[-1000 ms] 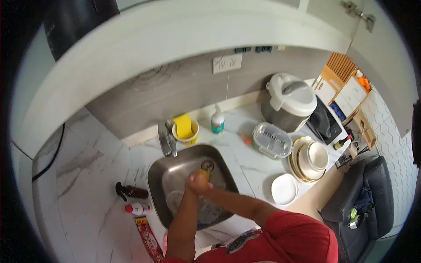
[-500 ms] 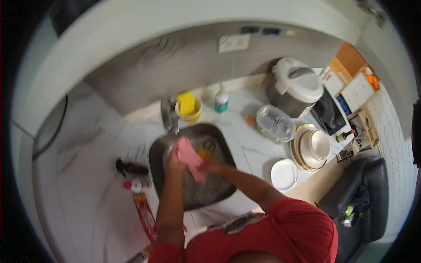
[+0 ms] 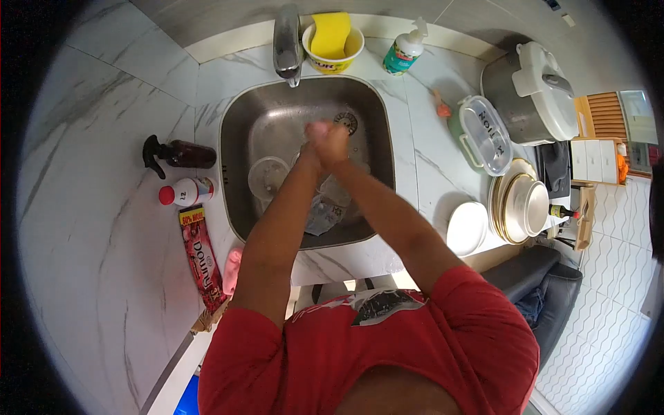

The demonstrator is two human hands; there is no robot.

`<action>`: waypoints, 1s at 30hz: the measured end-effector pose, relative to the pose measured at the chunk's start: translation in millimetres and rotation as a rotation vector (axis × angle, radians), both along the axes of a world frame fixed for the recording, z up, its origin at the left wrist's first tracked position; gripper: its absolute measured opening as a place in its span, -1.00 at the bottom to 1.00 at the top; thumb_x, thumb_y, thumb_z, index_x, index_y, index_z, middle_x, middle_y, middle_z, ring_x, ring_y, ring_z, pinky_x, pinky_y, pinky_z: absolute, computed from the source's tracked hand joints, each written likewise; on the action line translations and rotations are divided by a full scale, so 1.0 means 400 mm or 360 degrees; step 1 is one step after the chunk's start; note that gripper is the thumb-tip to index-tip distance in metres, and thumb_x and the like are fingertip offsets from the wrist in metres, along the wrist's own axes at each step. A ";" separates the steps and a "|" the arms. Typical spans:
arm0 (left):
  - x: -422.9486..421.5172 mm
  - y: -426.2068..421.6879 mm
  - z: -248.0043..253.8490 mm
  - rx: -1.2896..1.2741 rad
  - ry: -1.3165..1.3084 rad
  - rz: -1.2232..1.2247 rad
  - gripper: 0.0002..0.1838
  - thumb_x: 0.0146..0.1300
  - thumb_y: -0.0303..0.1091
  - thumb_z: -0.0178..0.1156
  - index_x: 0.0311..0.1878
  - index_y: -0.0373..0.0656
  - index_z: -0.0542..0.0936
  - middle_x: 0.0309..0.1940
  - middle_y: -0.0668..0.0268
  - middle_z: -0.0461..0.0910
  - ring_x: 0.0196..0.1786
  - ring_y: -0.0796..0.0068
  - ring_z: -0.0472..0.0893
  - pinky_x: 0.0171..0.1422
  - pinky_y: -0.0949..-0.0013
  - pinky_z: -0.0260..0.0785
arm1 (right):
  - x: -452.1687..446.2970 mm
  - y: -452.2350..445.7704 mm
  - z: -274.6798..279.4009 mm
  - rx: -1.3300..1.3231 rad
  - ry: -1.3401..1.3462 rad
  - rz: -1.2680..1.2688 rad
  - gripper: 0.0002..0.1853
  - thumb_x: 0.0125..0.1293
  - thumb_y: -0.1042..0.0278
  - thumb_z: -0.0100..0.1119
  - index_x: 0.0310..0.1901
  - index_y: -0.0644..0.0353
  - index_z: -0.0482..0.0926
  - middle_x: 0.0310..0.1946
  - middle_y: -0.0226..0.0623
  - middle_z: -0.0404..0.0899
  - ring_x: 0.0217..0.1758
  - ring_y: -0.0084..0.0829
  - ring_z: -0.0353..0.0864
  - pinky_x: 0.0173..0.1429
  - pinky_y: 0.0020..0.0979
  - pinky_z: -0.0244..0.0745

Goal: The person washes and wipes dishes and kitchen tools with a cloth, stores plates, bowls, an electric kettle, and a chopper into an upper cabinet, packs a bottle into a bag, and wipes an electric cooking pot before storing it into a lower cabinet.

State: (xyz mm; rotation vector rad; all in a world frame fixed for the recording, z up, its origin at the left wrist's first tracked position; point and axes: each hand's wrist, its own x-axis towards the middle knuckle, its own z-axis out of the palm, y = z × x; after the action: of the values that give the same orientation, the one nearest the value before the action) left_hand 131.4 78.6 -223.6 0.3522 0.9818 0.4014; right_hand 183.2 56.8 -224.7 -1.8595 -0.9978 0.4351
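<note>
Over the upper middle of the sink (image 3: pixel 238 111), my left hand (image 3: pixel 310 155) and my right hand (image 3: pixel 335 143) are pressed together, closed round a bunched pink cloth (image 3: pixel 317 129). Only a little of the pink shows between the fingers. The drain (image 3: pixel 346 122) lies just beyond them. Below my wrists, clear containers, one of them a round bowl (image 3: pixel 268 178), and a crumpled clear plastic piece (image 3: pixel 323 216) rest in the sink.
Faucet (image 3: pixel 286 45), yellow-clothed tub (image 3: pixel 334 63) and pump bottle (image 3: pixel 404 52) stand behind. Left are a spray bottle (image 3: pixel 188 154), red-capped bottle (image 3: pixel 188 192), red packet (image 3: pixel 200 256) and pink item (image 3: pixel 232 271). Right are a lidded container (image 3: pixel 486 135), cooker (image 3: pixel 508 86), stacked dishes (image 3: pixel 515 207) and white dish (image 3: pixel 467 228).
The view has tilted down and come closer to the sink. The pink cloth, spread between my hands half a second ago, is now bunched up, and my hands have come together.
</note>
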 end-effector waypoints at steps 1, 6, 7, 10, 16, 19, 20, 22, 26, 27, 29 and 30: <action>0.004 -0.004 0.009 -0.0003 0.0057 0.0000 -0.64 0.25 -0.09 0.10 -0.06 -0.19 0.49 -0.19 0.24 0.55 -0.20 0.32 0.57 -0.16 0.25 0.49 | 0.035 0.014 0.035 -0.0065 0.0338 -0.0112 -0.79 0.04 0.31 0.22 -0.58 0.28 0.57 -0.64 -0.24 0.54 -0.55 -0.37 0.51 -0.35 -0.34 0.43; 0.007 0.083 -0.208 -0.0129 -0.0286 -0.0185 -0.64 0.29 -0.03 0.03 -0.02 -0.08 0.48 -0.19 0.26 0.54 -0.22 0.35 0.57 -0.24 0.27 0.46 | -0.015 0.017 -0.014 -0.0044 0.0228 -0.0277 -0.79 -0.02 0.29 0.19 -0.60 0.27 0.56 -0.64 -0.10 0.57 -0.61 -0.17 0.55 -0.38 -0.24 0.47; 0.011 0.087 -0.208 -0.0303 -0.0594 -0.0075 -0.66 0.30 0.00 0.00 -0.02 0.01 0.47 -0.21 0.30 0.53 -0.26 0.40 0.57 -0.35 0.30 0.44 | -0.026 0.002 -0.016 0.0073 0.0017 -0.0093 -0.77 0.01 0.24 0.18 -0.55 0.27 0.58 -0.61 -0.10 0.58 -0.57 -0.24 0.57 -0.37 -0.27 0.48; -0.018 0.033 -0.034 -0.0078 -0.0041 0.0014 -0.65 0.31 -0.11 0.02 -0.02 -0.18 0.47 -0.14 0.22 0.55 -0.15 0.30 0.56 -0.10 0.23 0.48 | 0.030 -0.008 0.028 -0.0039 0.0095 0.0108 -0.68 0.10 0.12 0.16 -0.43 0.28 0.60 -0.53 -0.10 0.59 -0.46 -0.38 0.60 -0.29 -0.33 0.48; -0.091 0.148 0.019 0.0318 -0.0083 0.0219 -0.70 0.28 -0.37 -0.08 0.04 -0.23 0.44 -0.03 0.16 0.50 0.01 0.25 0.52 0.12 0.17 0.41 | 0.092 0.003 -0.135 -0.0121 0.1077 0.0188 -0.52 0.19 -0.11 0.15 -0.21 0.25 0.60 -0.37 -0.22 0.62 -0.33 -0.36 0.59 -0.10 -0.34 0.49; -0.157 0.238 -0.029 0.0317 -0.0095 0.0397 -0.67 0.27 -0.37 -0.09 0.06 -0.26 0.42 -0.01 0.15 0.49 0.04 0.23 0.51 0.15 0.15 0.40 | 0.146 -0.047 0.083 -0.1077 -0.0142 0.1191 -0.59 0.22 -0.02 0.17 -0.12 0.19 0.59 -0.24 -0.41 0.61 -0.18 -0.47 0.57 -0.04 -0.43 0.45; -0.181 0.242 -0.041 0.0307 -0.0150 0.0484 -0.67 0.30 -0.32 -0.10 0.08 -0.23 0.41 -0.02 0.20 0.49 0.04 0.26 0.51 0.17 0.18 0.38 | 0.170 -0.054 0.069 -0.0769 0.0544 0.1175 -0.63 0.24 0.05 0.17 -0.13 0.22 0.58 -0.23 -0.38 0.61 -0.17 -0.49 0.58 -0.05 -0.47 0.45; -0.191 0.230 0.000 0.0130 -0.0216 0.0473 -0.63 0.32 -0.23 -0.10 0.09 -0.26 0.40 -0.01 0.16 0.47 0.05 0.24 0.50 0.15 0.17 0.39 | 0.163 -0.041 0.072 -0.0428 0.1213 0.1120 -0.66 0.25 0.13 0.17 -0.13 0.25 0.57 -0.23 -0.35 0.62 -0.17 -0.52 0.59 -0.06 -0.51 0.45; -0.079 0.154 -0.187 0.1350 -0.0618 -0.0245 -0.62 0.27 -0.06 -0.09 -0.13 -0.19 0.49 -0.18 0.18 0.54 -0.12 0.31 0.55 0.04 0.31 0.41 | 0.002 0.024 0.115 0.0380 0.2103 0.0374 -0.83 0.11 0.35 0.29 -0.38 0.28 0.61 -0.44 -0.42 0.60 -0.47 -0.56 0.54 -0.26 -0.53 0.48; -0.061 0.126 -0.231 0.1353 -0.0606 -0.0230 -0.62 0.27 -0.06 -0.09 -0.13 -0.19 0.49 -0.18 0.18 0.54 -0.12 0.31 0.55 0.04 0.31 0.41 | -0.033 0.039 0.071 0.0222 0.1623 0.0323 -0.84 0.12 0.33 0.27 -0.48 0.23 0.58 -0.53 -0.43 0.57 -0.52 -0.57 0.52 -0.36 -0.50 0.43; -0.035 0.088 -0.283 0.1907 -0.0069 -0.0023 -0.65 0.25 -0.06 -0.07 -0.15 -0.14 0.50 -0.26 0.29 0.56 -0.18 0.41 0.54 -0.02 0.33 0.40 | -0.061 0.048 0.056 0.0065 0.1148 0.0286 -0.79 0.13 0.32 0.25 -0.59 0.19 0.54 -0.63 -0.45 0.53 -0.57 -0.58 0.49 -0.46 -0.48 0.38; -0.025 0.091 -0.291 0.1907 -0.0060 -0.0011 -0.65 0.25 -0.06 -0.07 -0.15 -0.14 0.50 -0.26 0.29 0.56 -0.18 0.41 0.54 -0.02 0.33 0.40 | -0.057 0.048 0.081 0.0100 0.0740 0.0240 -0.75 0.04 0.30 0.27 -0.66 0.20 0.49 -0.68 -0.30 0.50 -0.62 -0.49 0.42 -0.40 -0.43 0.39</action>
State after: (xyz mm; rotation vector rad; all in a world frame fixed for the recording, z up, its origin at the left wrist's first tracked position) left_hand 121.4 114.8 -340.1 1.4154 0.6027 0.9683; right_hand 160.5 75.8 -192.1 -1.5320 -0.8207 0.8709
